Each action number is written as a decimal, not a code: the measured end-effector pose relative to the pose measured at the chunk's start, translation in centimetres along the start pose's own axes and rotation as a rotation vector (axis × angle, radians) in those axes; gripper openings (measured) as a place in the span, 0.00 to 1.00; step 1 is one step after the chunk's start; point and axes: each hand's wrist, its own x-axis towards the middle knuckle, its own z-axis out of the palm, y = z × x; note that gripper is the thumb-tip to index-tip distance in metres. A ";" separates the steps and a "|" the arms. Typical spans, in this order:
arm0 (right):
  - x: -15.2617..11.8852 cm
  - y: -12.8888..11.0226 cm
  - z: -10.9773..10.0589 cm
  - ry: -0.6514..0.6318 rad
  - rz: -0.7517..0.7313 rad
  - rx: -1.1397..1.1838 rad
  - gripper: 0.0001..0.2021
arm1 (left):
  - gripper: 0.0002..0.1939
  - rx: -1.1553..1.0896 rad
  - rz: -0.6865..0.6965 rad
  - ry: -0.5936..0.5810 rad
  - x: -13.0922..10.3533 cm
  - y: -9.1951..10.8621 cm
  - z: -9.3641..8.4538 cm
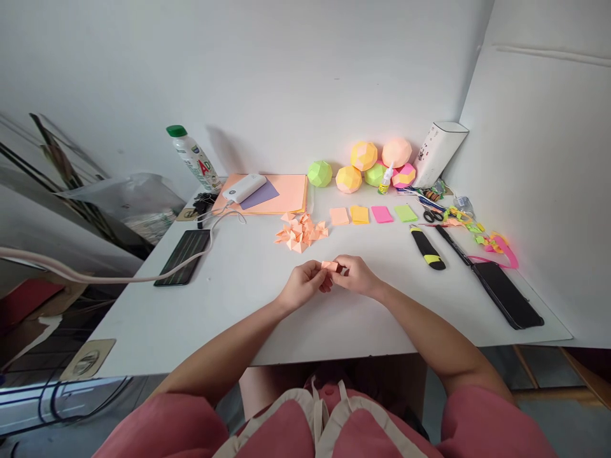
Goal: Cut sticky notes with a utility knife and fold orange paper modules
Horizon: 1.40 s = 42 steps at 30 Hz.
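Observation:
Between my two hands, just above the white table [248, 286], is a small piece of folded peach paper [330, 265]. My left hand [305, 281] pinches its left end between thumb and fingers. At the right end, the thumb and fingers of my right hand [357, 275] are closed on the same paper. Beyond my hands lies a loose pile of folded peach paper pieces [300, 233]. To the right of that pile, small square stacks of paper sit in a row: peach [339, 216], orange [359, 215], pink [382, 214] and green [405, 213].
Faceted paper balls [364, 156] stand along the back wall beside a glue bottle [386, 179]. Scissors [433, 215], a utility knife [428, 248] and a black case [506, 294] lie right. At left are a phone [183, 257], a power bank [244, 189] with cable, and a bottle [195, 159].

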 end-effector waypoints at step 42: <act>-0.3 -0.4 -0.1 -0.109 0.104 0.302 0.04 | 0.20 0.128 0.077 0.031 0.1 0.0 -0.1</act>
